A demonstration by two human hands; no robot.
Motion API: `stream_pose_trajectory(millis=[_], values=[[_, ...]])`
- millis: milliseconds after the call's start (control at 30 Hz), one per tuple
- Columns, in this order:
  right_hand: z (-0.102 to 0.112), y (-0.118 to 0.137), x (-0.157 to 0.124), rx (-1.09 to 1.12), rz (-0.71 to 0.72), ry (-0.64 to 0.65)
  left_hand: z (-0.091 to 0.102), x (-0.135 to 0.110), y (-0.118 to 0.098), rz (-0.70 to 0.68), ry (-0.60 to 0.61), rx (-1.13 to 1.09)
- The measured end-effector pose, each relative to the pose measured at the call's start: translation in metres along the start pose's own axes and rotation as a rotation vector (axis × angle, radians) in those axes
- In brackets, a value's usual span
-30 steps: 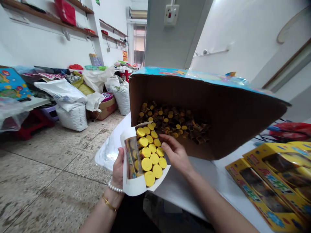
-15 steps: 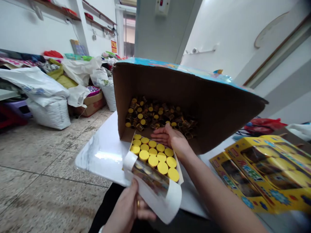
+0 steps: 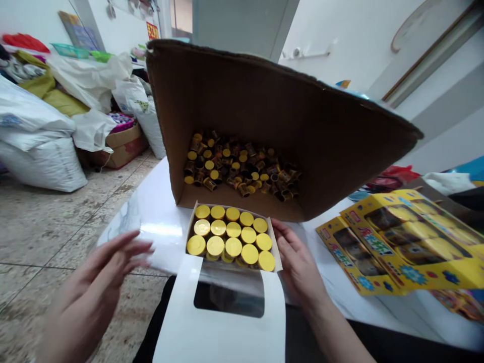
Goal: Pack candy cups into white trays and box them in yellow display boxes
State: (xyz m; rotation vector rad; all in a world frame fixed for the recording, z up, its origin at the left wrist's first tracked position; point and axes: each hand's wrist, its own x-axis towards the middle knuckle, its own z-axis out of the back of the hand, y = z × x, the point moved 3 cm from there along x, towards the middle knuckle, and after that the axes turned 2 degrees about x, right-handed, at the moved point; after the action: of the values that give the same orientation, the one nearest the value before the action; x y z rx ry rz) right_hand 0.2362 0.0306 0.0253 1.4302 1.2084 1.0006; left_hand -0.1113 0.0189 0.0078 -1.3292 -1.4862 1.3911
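Observation:
A small open carton (image 3: pixel 280 254) holds rows of round tubs with yellow lids (image 3: pixel 233 229). Its white lid flap (image 3: pixel 227 333), with a window cut in it, hangs folded down toward me. Against the carton's right wall is my right hand (image 3: pixel 300 267), fingers closed on that side and partly hidden. My left hand (image 3: pixel 100 290) hovers left of the carton, apart from it, fingers stretched out and slightly blurred, nothing in them. Just behind stands a big cardboard box (image 3: pixel 242 85) tipped open toward me, with many loose yellow-lidded tubs (image 3: pixel 234 169) on its floor.
Yellow packed cartons with windows (image 3: pixel 397 242) stand on the right of the white marble-look table (image 3: pixel 151 217). White sacks (image 3: pixel 41 156) and a brown carton (image 3: pixel 123 146) sit on the floor at left. A red plastic bag (image 3: pixel 397 176) lies behind the packed cartons.
My left hand has let go of the lid flap and moved left. My right hand has come from the big box's opening to the small carton's right side. The flap now hangs flatter.

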Motion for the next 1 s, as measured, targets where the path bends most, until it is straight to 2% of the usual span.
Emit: stream_pose_trajectory(millis=[67,133,233,300,400,567,700,800,833,900,1000], values=[[-0.015,-0.003,-0.005,0.073,-0.016,-0.017,-0.044,0.021,-0.019,-0.01,0.064,-0.101],[-0.024,-0.004,-0.004,0.098,-0.063,-0.042,-0.08,0.035,-0.021,0.086,0.185,-0.179],[-0.028,-0.003,0.001,0.036,-0.137,-0.067,-0.107,0.041,-0.01,0.234,0.395,-0.218],[-0.028,0.001,0.003,-0.033,-0.147,-0.067,-0.111,0.039,-0.005,0.278,0.501,-0.199],[-0.031,0.004,0.004,-0.092,-0.112,-0.05,-0.11,0.04,-0.006,0.259,0.561,-0.169],[-0.034,0.005,0.002,-0.075,-0.027,-0.087,-0.116,0.041,-0.009,0.193,0.552,-0.138],[-0.028,0.01,0.005,-0.039,-0.114,0.041,-0.119,0.026,-0.006,0.166,0.459,-0.173],[-0.018,0.016,0.008,-0.082,-0.14,0.107,-0.12,0.01,-0.003,0.126,0.459,-0.161],[-0.015,0.017,0.009,-0.106,-0.122,0.113,-0.119,0.008,-0.003,0.066,0.439,-0.125],[-0.01,0.015,0.01,-0.154,-0.074,0.101,-0.113,0.006,-0.006,-0.154,0.325,0.029],[-0.004,0.012,0.009,-0.265,0.075,-0.004,-0.103,0.005,-0.015,-0.515,0.127,0.411]])
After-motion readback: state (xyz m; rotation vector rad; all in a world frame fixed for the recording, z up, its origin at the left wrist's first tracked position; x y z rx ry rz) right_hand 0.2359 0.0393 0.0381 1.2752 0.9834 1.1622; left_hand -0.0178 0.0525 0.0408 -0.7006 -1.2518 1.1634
